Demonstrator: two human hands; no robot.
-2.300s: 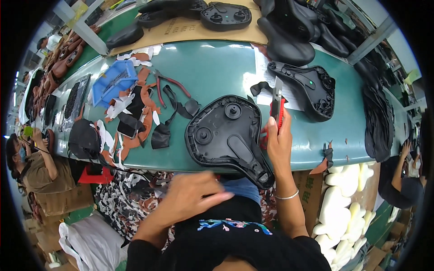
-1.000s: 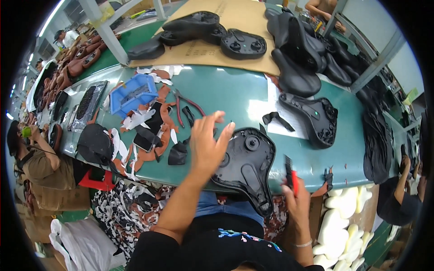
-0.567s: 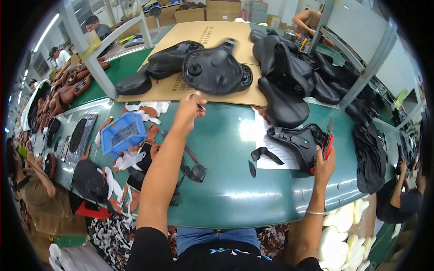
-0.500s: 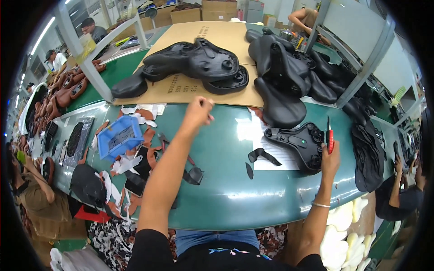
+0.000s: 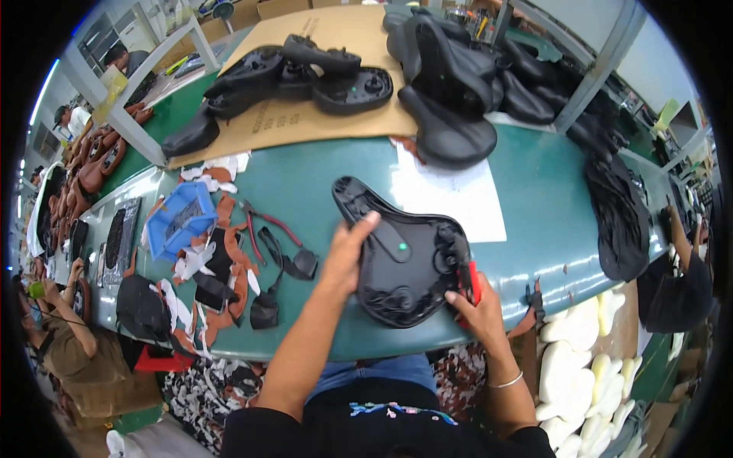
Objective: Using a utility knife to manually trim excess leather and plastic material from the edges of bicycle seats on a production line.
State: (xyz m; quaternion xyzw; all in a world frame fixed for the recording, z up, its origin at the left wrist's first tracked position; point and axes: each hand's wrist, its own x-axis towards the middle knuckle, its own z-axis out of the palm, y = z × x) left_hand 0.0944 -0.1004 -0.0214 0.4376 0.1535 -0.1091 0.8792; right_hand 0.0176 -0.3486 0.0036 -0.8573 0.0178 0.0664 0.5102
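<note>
A black bicycle saddle (image 5: 418,271) is held underside up over the front of the green table, its narrow nose pointing away and to the left. My left hand (image 5: 347,256) grips its left edge, thumb on the inner side. In my right hand (image 5: 479,309) is a red-handled knife (image 5: 474,284), held upright against the saddle's right rim. The knife's blade is hard to make out against the black rim. Behind the saddle, a white printed sheet (image 5: 458,202) lies on the table.
Several black saddles (image 5: 447,133) are piled at the back right, others (image 5: 351,91) on cardboard (image 5: 282,126). To the left are red-handled pliers (image 5: 250,221), black scraps (image 5: 265,309), a blue tray (image 5: 179,221) and a phone (image 5: 214,294). Black covers (image 5: 617,221) lie right.
The saddle has come off the paper, leftward and nearer to me. My left hand has moved from open table onto its edge. Black scraps have left the paper. The whole view has shifted.
</note>
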